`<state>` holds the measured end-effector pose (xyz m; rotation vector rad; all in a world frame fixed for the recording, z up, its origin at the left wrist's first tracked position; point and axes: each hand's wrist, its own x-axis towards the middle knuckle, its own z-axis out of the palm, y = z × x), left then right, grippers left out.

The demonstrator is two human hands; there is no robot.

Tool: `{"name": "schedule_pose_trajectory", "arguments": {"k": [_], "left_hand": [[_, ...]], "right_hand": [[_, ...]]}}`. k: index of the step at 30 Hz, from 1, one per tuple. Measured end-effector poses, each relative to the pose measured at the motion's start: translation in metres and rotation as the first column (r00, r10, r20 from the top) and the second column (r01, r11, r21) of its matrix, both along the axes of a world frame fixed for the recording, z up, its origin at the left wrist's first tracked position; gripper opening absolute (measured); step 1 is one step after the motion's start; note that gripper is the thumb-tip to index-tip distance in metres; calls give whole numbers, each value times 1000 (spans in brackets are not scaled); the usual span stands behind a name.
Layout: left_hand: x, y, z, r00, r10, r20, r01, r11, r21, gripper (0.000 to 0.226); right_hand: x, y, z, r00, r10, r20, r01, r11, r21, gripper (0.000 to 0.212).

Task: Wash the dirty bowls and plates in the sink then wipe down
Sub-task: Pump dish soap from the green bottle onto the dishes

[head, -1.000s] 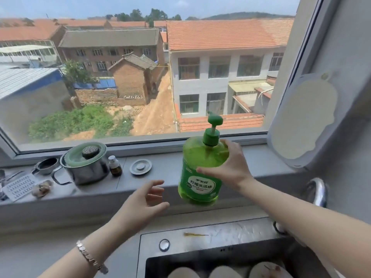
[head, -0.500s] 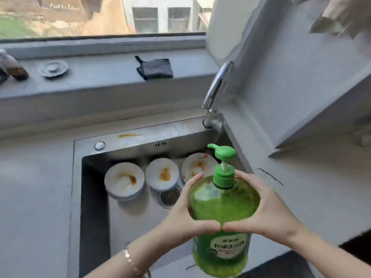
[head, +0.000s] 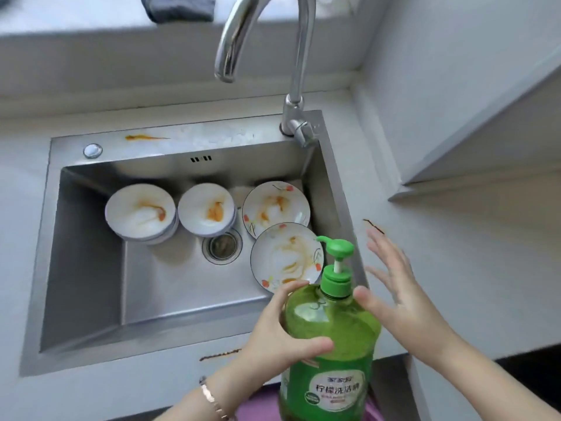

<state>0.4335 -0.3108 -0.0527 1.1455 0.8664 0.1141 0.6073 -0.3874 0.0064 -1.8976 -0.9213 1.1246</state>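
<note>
Low in the view, at about 5 o'clock from the sink's drain, a green translucent plastic soap bottle (head: 331, 338) stands upright over the near right corner of the basin, its green pump head (head: 337, 247) pointing toward 9 o'clock. The left hand (head: 282, 335), with a thin rose-gold bracelet (head: 212, 399) on its wrist, grips the bottle's shoulder from the 9 o'clock side, fingers wrapped round the far side and thumb across the front. The right hand (head: 400, 299) is at the bottle's 3 o'clock, wide open with fingers straight and spread, holding nothing. Its thumb tip lies just beside the pump collar, and contact cannot be judged. The rectangular stainless-steel sink (head: 39, 299) holds the dirty dishes. Taking the round metal drain strainer (head: 222, 246) as the dial's centre, a stack of white bowls smeared with orange sauce (head: 139, 209) sits at 10 o'clock. A second stack of white sauce-stained bowls (head: 206, 208) is at 11. A white flower-patterned plate (head: 274, 208) leans at 2, and another flower-patterned plate streaked with sauce (head: 285, 259) lies at 3, overlapping the first one's near edge. A curved chrome tap (head: 299, 56) rises from the sink's 1 o'clock corner, its spout arching toward 11. An orange smear (head: 142, 137) marks the back deck. A folded dark grey cloth (head: 179, 7) lies on the sill at 12 o'clock.
</note>
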Motion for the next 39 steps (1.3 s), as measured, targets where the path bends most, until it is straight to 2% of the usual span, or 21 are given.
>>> {"name": "schedule_pose_trajectory", "arguments": {"k": [1, 3, 6, 11, 15, 22, 33, 39], "left_hand": [[2, -3, -3, 1000, 17, -11, -17, 1000, -7, 83], [6, -4, -8, 999, 33, -43, -33, 999, -3, 82], [7, 1, -15, 997, -4, -82, 3, 1000, -5, 80], [10, 8, -20, 991, -64, -118, 62, 998, -18, 79], [18, 12, -22, 993, -55, -106, 49, 997, -61, 77], [20, 16, -26, 986, -104, -134, 95, 993, -73, 75], [22, 19, -28, 970, -191, -151, 180, 980, -84, 76], [27, 21, -23, 974, -175, -144, 163, 982, -90, 78]], "right_hand": [[4, 6, -1, 995, 39, 94, -46, 996, 72, 78], [6, 20, -4, 964, 114, 240, -156, 974, 163, 62], [1, 32, -22, 956, 129, 263, -183, 964, 193, 49], [7, 42, -50, 929, 0, 371, -97, 965, 242, 31], [9, 50, -65, 906, -11, 423, -84, 975, 205, 29], [-1, 48, -71, 861, -132, 491, 15, 972, 235, 27], [-7, 40, -64, 813, -164, 559, 60, 978, 199, 26], [-3, 39, -58, 826, -154, 542, 67, 982, 178, 27]]}}
